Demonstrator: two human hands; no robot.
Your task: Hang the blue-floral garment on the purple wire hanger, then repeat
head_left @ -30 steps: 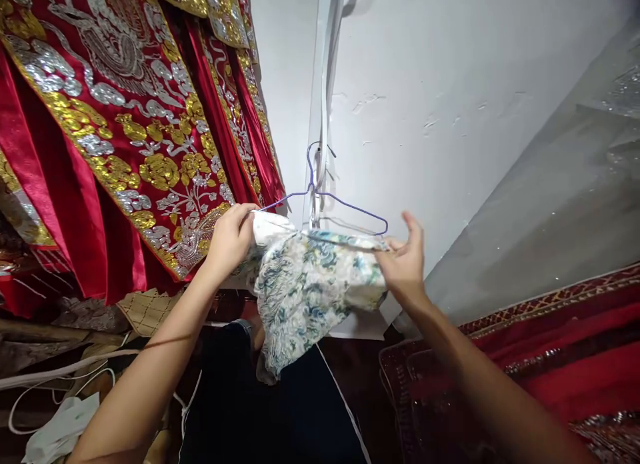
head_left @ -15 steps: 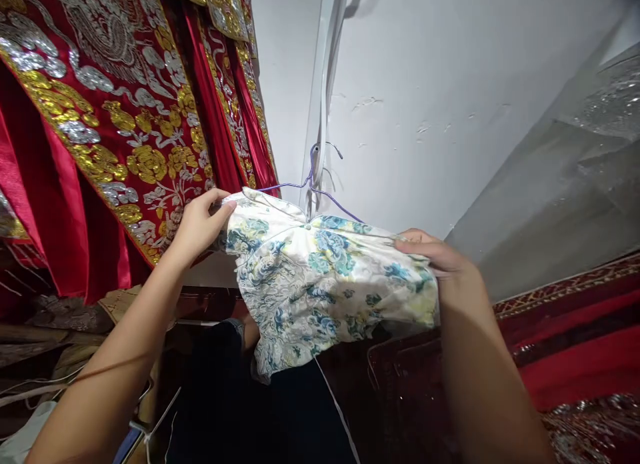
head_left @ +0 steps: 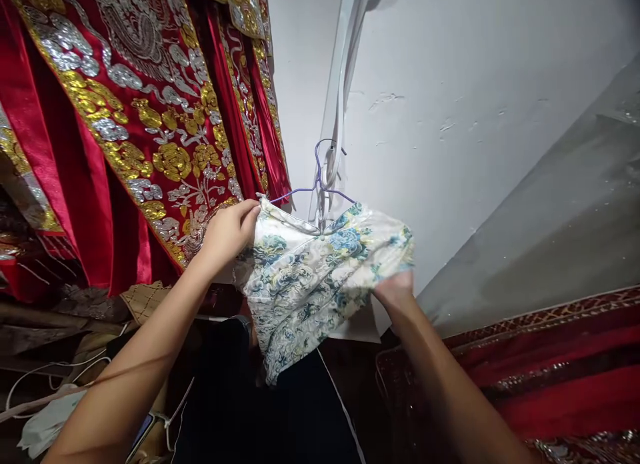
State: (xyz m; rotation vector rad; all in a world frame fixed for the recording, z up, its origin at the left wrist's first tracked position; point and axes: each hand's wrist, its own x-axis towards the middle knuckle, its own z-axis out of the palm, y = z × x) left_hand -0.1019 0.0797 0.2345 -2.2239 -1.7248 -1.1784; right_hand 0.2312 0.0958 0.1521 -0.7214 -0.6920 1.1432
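Note:
A white floral blouse [head_left: 305, 284] with blue, green and yellow print hangs in front of me on a thin purple hanger [head_left: 319, 184]. The hanger's hook is up against a white vertical strip. My left hand [head_left: 233, 231] is closed, pinching the blouse's left shoulder between thumb and fingers. At the lower edge of the right sleeve is my right hand [head_left: 396, 292], blurred by motion. The sleeve cloth hides its fingers, so I cannot tell whether they grip it. The right arm of the hanger goes under the blouse's right shoulder.
Red cloth [head_left: 165, 117] embroidered in gold and silver sequins hangs at the left. A white wall [head_left: 450, 71] stands behind the hanger. Grey translucent sheeting [head_left: 525, 231] covers the right side, above more red fabric [head_left: 560, 397]. White cords [head_left: 55, 367] and a pale bag lie at lower left.
My right hand has left the top of the right shoulder and moved down and inward to the sleeve's lower edge. The right shoulder now rests over the hanger's arm. My left hand keeps its pinch.

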